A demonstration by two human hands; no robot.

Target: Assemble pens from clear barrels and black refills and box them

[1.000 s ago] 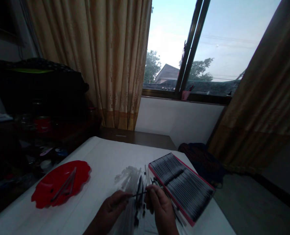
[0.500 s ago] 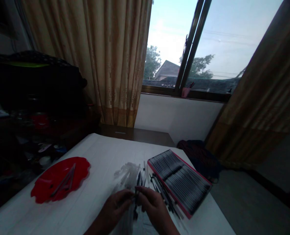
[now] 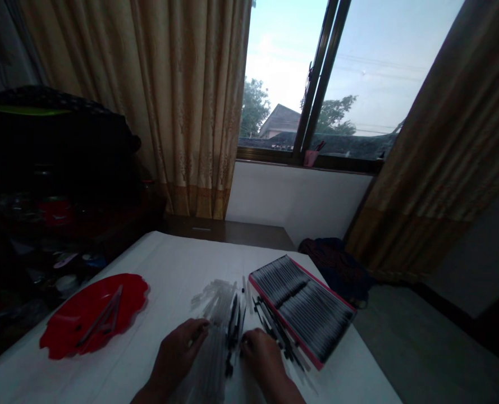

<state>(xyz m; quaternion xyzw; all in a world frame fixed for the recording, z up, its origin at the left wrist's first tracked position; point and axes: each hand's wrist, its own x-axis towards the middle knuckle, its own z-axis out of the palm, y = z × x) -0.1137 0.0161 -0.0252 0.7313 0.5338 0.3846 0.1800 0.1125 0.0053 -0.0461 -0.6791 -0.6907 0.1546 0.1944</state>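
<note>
My left hand [image 3: 179, 348] is closed, thumb and fingers pinched together above the left side of a pile of clear tubes [image 3: 215, 331]; what it holds is too small to make out. On the other side of several dark pen-like sticks [image 3: 233, 322], my right hand [image 3: 260, 350] is closed too, and its fingertips hide anything between them. More dark sticks [image 3: 277, 331] lie to the right. Beside them a red-edged box [image 3: 303, 308] is filled with rows of clear and dark sticks.
A red scalloped plate [image 3: 135, 303] with a pinkish A-shaped item is at the table's left. The white-covered table [image 3: 169, 258] stands before a curtained window. Dark furniture with a red can [image 3: 56, 211] is at far left.
My hands were together over the dark sticks and have moved apart, left hand to the left, right hand slightly to the right. The view has turned a little to the right.
</note>
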